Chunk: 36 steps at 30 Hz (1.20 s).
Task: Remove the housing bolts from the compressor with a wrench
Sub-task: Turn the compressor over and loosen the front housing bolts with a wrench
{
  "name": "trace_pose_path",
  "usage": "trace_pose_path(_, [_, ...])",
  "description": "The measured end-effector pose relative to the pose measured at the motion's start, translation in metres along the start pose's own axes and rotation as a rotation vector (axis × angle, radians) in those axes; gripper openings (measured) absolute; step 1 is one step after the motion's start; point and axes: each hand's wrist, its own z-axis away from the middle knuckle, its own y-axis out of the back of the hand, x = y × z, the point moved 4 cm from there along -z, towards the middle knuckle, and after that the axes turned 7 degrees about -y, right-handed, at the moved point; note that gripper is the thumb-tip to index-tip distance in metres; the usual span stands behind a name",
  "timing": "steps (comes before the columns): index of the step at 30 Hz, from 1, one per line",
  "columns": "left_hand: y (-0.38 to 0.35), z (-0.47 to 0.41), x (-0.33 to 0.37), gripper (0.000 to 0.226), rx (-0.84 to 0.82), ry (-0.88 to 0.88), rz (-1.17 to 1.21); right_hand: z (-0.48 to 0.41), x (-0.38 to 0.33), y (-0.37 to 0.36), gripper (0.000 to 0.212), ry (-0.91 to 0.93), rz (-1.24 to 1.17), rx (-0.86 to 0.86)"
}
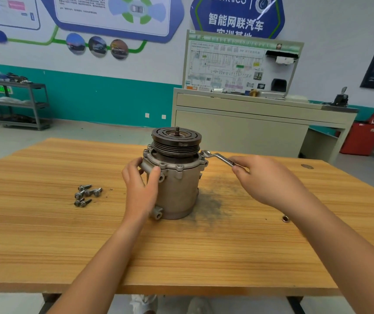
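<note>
A grey metal compressor (177, 189) stands upright on the wooden table (45, 234), its dark pulley (176, 141) on top. My left hand (139, 184) grips the housing's upper left side, thumb on the flange. My right hand (267, 180) holds the handle of a silver wrench (216, 157). The wrench's ring end sits on a bolt at the flange's right edge (204, 153). Several removed bolts (86, 194) lie in a loose pile on the table to the left of the compressor.
A dark smudge of grime (213, 205) marks the table right of the compressor. A small metal ring (285, 219) lies near my right forearm. Beyond the table stand a beige cabinet with a wiring board (242, 64), a grey shelf cart (16, 103) and a red bin (362, 138).
</note>
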Motion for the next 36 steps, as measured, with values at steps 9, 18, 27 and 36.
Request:
trace_pose_path(9, [0.0,0.023,-0.003,0.061,-0.008,-0.177,-0.025,-0.019,-0.018,0.004,0.025,0.01,0.279,-0.032])
trace_pose_path(18, [-0.004,0.03,-0.004,0.059,-0.058,-0.235,-0.076,-0.018,-0.026,0.003,0.03,0.11,0.562,0.035])
trace_pose_path(27, [-0.003,0.031,-0.006,0.055,-0.061,-0.227,-0.075,-0.003,-0.047,0.002,0.047,0.302,0.815,0.015])
trace_pose_path(36, [-0.002,0.031,-0.005,0.051,-0.065,-0.214,-0.046,-0.011,-0.033,0.0,0.053,0.408,0.919,0.101])
